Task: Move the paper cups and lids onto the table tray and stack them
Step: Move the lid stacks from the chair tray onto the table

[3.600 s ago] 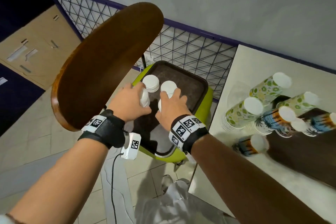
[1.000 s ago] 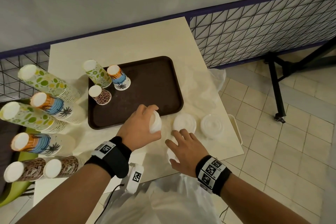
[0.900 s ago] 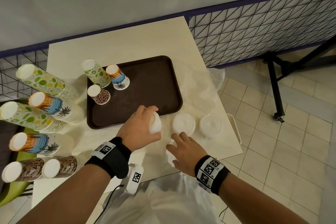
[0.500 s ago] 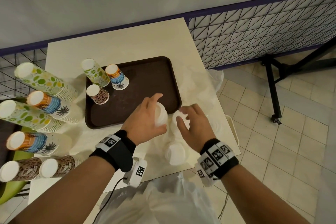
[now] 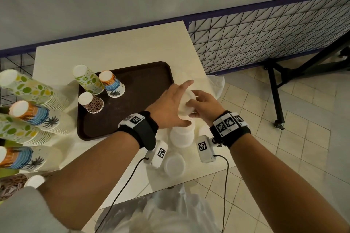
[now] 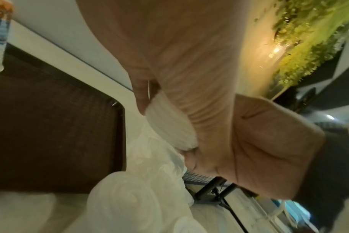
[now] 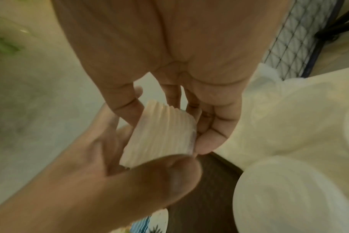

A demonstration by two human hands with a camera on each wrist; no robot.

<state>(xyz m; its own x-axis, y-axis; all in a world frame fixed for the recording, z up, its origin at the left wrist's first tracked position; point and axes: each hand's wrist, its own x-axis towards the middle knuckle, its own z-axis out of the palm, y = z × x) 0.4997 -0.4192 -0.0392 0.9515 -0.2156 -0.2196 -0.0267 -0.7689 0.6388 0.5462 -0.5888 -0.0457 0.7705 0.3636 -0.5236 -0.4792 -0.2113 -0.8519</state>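
A stack of white lids [image 5: 186,105] hangs tilted just above the table, beside the right edge of the brown tray [image 5: 132,117]. My left hand [image 5: 180,104] grips the stack from the left, thumb underneath. My right hand [image 5: 193,108] pinches it from the right. The right wrist view shows the ribbed lid stack [image 7: 161,135] between both hands' fingers. In the left wrist view the lid stack [image 6: 169,126] is partly hidden by my palm. Three upside-down paper cups stand on the tray: green [image 5: 87,79], orange-blue [image 5: 111,84] and leopard [image 5: 91,101].
Two more lid stacks [image 5: 181,136] [image 5: 174,164] stand on the cream table [image 5: 113,49] near its front edge, under my wrists. Several long stacks of patterned cups [image 5: 32,89] lie at the left. A wire fence [image 5: 265,34] and a black stand [image 5: 276,89] are to the right.
My right hand left the table and came up to the lid stack held by my left hand. Both hands have moved farther from me, along the tray's right edge.
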